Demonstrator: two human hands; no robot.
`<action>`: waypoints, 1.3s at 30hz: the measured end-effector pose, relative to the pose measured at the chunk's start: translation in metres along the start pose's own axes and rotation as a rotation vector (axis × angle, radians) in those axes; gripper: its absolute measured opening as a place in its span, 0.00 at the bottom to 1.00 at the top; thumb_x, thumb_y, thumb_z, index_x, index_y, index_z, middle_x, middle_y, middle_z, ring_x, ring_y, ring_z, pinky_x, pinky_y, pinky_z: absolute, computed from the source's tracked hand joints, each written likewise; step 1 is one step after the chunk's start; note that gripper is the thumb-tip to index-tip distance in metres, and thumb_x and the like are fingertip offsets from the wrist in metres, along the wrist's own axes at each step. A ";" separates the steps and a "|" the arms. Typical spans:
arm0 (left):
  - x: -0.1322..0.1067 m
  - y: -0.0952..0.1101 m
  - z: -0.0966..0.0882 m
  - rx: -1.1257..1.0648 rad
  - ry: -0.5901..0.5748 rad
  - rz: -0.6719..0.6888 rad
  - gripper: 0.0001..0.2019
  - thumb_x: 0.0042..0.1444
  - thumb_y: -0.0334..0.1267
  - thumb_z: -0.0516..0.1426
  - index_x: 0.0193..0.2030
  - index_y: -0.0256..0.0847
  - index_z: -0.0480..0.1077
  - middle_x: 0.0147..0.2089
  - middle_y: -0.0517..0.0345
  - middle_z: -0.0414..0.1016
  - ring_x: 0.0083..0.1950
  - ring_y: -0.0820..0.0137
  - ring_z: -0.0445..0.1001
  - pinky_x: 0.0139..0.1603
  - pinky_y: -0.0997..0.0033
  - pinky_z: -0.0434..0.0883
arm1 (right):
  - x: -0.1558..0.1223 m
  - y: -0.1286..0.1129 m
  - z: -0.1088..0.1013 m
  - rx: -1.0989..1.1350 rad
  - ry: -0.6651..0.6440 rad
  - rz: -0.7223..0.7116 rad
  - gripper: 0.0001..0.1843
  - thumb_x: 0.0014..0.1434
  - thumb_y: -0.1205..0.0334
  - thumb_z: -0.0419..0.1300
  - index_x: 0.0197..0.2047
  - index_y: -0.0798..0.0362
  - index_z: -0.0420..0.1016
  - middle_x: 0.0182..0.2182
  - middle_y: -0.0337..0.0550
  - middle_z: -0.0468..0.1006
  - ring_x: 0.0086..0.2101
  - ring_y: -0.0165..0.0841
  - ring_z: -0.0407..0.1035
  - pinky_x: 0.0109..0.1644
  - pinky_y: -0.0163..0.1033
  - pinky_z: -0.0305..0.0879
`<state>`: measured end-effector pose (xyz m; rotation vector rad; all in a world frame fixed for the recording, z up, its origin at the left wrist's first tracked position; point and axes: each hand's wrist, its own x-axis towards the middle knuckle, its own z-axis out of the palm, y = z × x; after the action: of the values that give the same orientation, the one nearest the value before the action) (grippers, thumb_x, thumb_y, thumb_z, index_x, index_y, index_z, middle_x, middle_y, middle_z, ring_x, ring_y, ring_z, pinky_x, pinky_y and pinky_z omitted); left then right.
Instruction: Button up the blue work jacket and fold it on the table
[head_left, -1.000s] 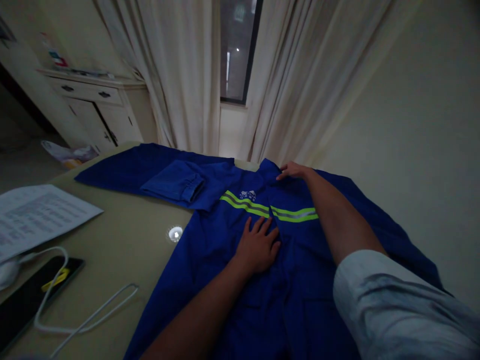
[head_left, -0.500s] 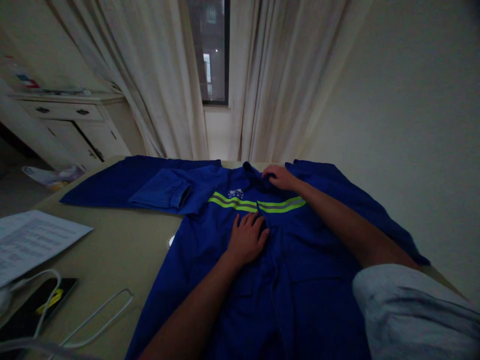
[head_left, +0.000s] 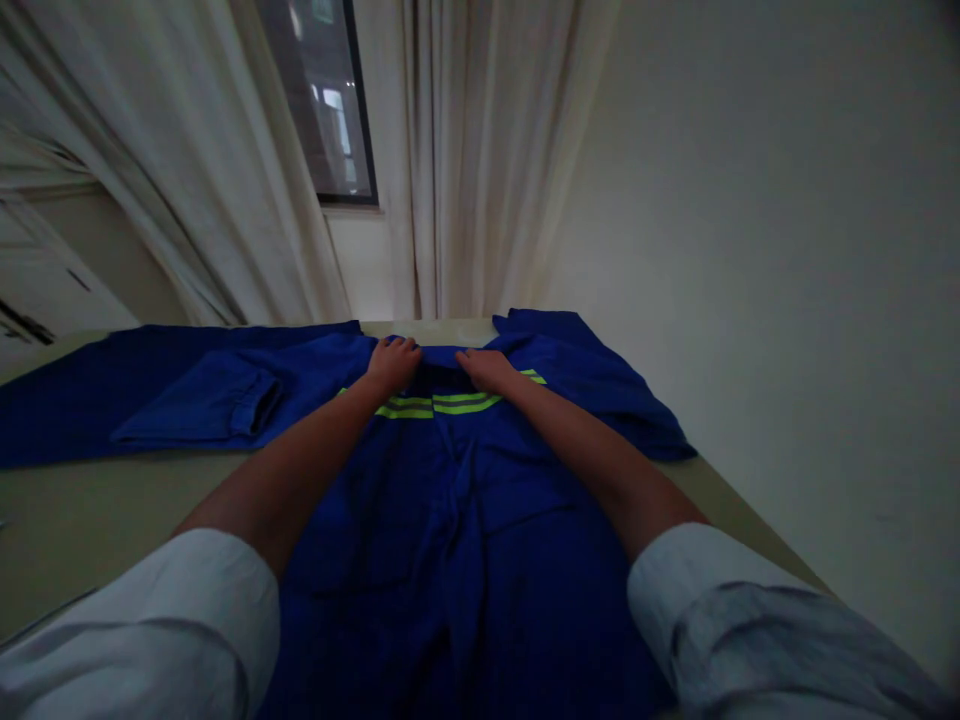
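A blue work jacket [head_left: 465, 520] with yellow-green reflective stripes [head_left: 442, 405] lies front-up on a beige table [head_left: 90, 500]. Both my arms reach across it to the collar area at the far edge. My left hand [head_left: 393, 362] sits on the left side of the collar with its fingers curled into the cloth. On the right side of the collar rests my right hand [head_left: 486, 367], fingers likewise bent down onto the fabric. The hands are a short gap apart. One sleeve [head_left: 195, 405] stretches out to the left with its cuff folded back.
Cream curtains [head_left: 465, 150] and a dark window [head_left: 322, 100] stand behind the table. A plain wall [head_left: 750, 250] runs along the right, close to the table's right edge. A white cabinet [head_left: 30, 290] shows at far left.
My left hand slid from the jacket's chest up to the collar, and my right hand shifted left to meet it. The view swung right, so the papers, phone and cable left the frame.
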<state>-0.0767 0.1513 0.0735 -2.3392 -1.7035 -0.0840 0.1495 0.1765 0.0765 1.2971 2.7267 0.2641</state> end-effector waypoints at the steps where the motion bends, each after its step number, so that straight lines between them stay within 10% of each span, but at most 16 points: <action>1: -0.006 -0.001 -0.002 -0.020 0.061 -0.023 0.20 0.67 0.31 0.49 0.60 0.38 0.75 0.58 0.36 0.75 0.61 0.50 0.73 0.62 0.48 0.68 | -0.005 0.002 -0.002 0.014 0.041 0.052 0.27 0.70 0.69 0.50 0.71 0.53 0.60 0.59 0.59 0.73 0.54 0.47 0.74 0.53 0.47 0.70; 3: -0.026 -0.001 -0.005 -0.075 0.122 -0.016 0.22 0.70 0.35 0.48 0.66 0.39 0.71 0.63 0.35 0.71 0.65 0.47 0.69 0.61 0.48 0.69 | -0.019 0.005 -0.004 0.048 0.070 0.064 0.28 0.72 0.66 0.49 0.73 0.51 0.58 0.62 0.60 0.71 0.55 0.49 0.73 0.54 0.49 0.70; 8: -0.105 0.018 -0.011 -0.248 -0.239 0.046 0.27 0.71 0.45 0.49 0.73 0.39 0.65 0.73 0.41 0.66 0.70 0.49 0.67 0.70 0.48 0.63 | -0.088 -0.015 -0.008 0.169 -0.086 -0.166 0.30 0.71 0.55 0.57 0.72 0.56 0.65 0.59 0.61 0.75 0.54 0.51 0.74 0.58 0.51 0.69; 11: -0.176 0.060 -0.025 -0.352 -0.142 0.042 0.29 0.75 0.46 0.43 0.77 0.37 0.57 0.77 0.44 0.61 0.75 0.56 0.62 0.75 0.54 0.59 | -0.164 -0.056 -0.016 0.357 0.131 -0.124 0.30 0.75 0.48 0.51 0.71 0.58 0.67 0.59 0.61 0.75 0.58 0.50 0.71 0.63 0.53 0.66; 15: -0.285 0.130 -0.039 -0.437 -0.159 0.158 0.33 0.72 0.57 0.48 0.79 0.47 0.55 0.79 0.52 0.58 0.77 0.57 0.60 0.75 0.53 0.61 | -0.290 -0.130 -0.009 0.529 0.046 -0.185 0.49 0.62 0.26 0.58 0.72 0.55 0.67 0.61 0.63 0.76 0.58 0.54 0.71 0.62 0.58 0.68; 18: -0.333 0.152 -0.044 -0.396 -0.131 0.082 0.28 0.74 0.51 0.47 0.76 0.48 0.60 0.77 0.54 0.62 0.76 0.58 0.61 0.74 0.51 0.62 | -0.358 -0.171 0.015 0.506 0.077 -0.265 0.45 0.62 0.35 0.65 0.75 0.45 0.62 0.69 0.58 0.68 0.66 0.55 0.64 0.66 0.62 0.63; 24: -0.276 0.147 -0.072 -0.313 -0.146 0.038 0.23 0.75 0.49 0.43 0.59 0.48 0.77 0.62 0.49 0.77 0.60 0.56 0.76 0.59 0.53 0.73 | -0.392 -0.193 0.031 0.439 0.302 -0.247 0.23 0.71 0.69 0.54 0.65 0.45 0.74 0.58 0.50 0.81 0.51 0.41 0.75 0.54 0.51 0.71; 29: -0.214 0.144 -0.042 -0.305 -0.076 0.019 0.26 0.73 0.46 0.45 0.74 0.44 0.64 0.78 0.46 0.60 0.76 0.53 0.60 0.75 0.46 0.57 | -0.407 -0.220 0.016 0.275 0.209 -0.295 0.22 0.70 0.65 0.58 0.65 0.54 0.74 0.55 0.55 0.82 0.45 0.44 0.76 0.48 0.50 0.73; 32: -0.211 0.132 -0.007 -0.345 -0.169 -0.027 0.30 0.73 0.45 0.41 0.78 0.44 0.55 0.81 0.48 0.51 0.80 0.56 0.53 0.78 0.44 0.50 | -0.405 -0.217 -0.001 0.330 0.060 -0.287 0.29 0.67 0.46 0.64 0.65 0.54 0.74 0.55 0.57 0.81 0.48 0.46 0.76 0.50 0.49 0.73; 39: -0.188 0.046 -0.006 -0.466 -0.196 -0.024 0.30 0.69 0.43 0.45 0.74 0.34 0.62 0.76 0.42 0.62 0.76 0.58 0.62 0.75 0.56 0.59 | -0.272 -0.150 -0.023 0.558 0.137 -0.105 0.39 0.70 0.33 0.55 0.72 0.51 0.68 0.68 0.58 0.70 0.65 0.48 0.66 0.69 0.53 0.61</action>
<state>-0.0918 -0.0380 0.0357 -2.7335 -1.9803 -0.2940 0.2032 -0.1299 0.0749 1.2676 3.1017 -0.4699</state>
